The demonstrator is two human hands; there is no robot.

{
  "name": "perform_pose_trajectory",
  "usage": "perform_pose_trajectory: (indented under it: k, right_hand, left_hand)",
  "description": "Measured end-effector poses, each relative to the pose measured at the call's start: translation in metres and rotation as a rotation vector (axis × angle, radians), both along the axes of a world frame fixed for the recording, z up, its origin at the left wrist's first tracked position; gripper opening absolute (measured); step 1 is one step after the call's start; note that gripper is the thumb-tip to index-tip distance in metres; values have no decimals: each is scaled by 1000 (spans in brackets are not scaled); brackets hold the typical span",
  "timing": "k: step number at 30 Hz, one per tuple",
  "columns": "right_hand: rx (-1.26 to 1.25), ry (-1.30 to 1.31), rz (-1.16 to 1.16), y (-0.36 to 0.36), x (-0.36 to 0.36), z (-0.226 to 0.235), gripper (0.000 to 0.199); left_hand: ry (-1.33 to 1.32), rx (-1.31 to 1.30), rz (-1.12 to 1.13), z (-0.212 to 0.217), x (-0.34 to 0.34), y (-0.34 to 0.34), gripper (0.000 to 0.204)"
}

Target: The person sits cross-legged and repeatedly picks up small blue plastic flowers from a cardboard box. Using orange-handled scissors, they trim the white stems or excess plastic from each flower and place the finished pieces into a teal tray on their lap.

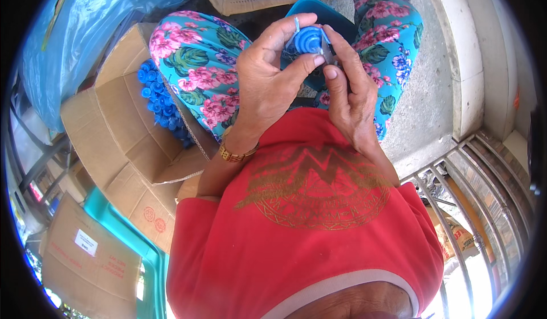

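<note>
The biggest hazard, as I judge it, is the small metal tool [329, 46] pinched in the right hand [348, 94]: it sits tight against the left thumb, so a slip could nick the skin. The blue plastic cap [306, 39] is gripped between the left hand's [268, 82] thumb and fingers, raised over the lap just above a teal basin [336, 16]; a loose hold could drop it past the floral trousers [196, 71] onto the concrete.

To the left of the left hand stands a large open brown carton [122, 125] heaped with blue caps [162, 105]. Beyond both hands lies a shallower cardboard tray [268, 0] of the same caps. Far below left, a closed brown box [85, 256] carries a small white rectangular label [86, 242] and red print; a nearer carton flap shows two round red stamps [154, 219].
</note>
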State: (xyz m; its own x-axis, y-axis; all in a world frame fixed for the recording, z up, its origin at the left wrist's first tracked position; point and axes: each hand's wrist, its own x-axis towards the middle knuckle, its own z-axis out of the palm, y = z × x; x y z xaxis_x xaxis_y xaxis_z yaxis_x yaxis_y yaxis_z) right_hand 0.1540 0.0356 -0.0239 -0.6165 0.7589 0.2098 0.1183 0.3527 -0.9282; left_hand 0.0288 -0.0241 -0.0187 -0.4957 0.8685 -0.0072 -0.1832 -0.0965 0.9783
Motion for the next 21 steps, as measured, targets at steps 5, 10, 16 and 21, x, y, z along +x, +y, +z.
perform_pose_trajectory:
  k: [5, 10, 16, 21]
  right_hand:
    - [20, -50, 11, 3, 4, -5, 36]
    - [-41, -56, 74, 6, 11, -9, 34]
    - [-299, 120, -65, 16, 5, -18, 33]
    - [-756, 127, 27, 17, 21, -3, 33]
  left_hand:
    - [27, -64, -18, -6, -2, -2, 41]
    - [-47, -150, -118, -1, -13, -5, 40]
    - [129, 91, -60, -11, 19, 3, 41]
    - [-355, 4, -113, -4, 4, 7, 41]
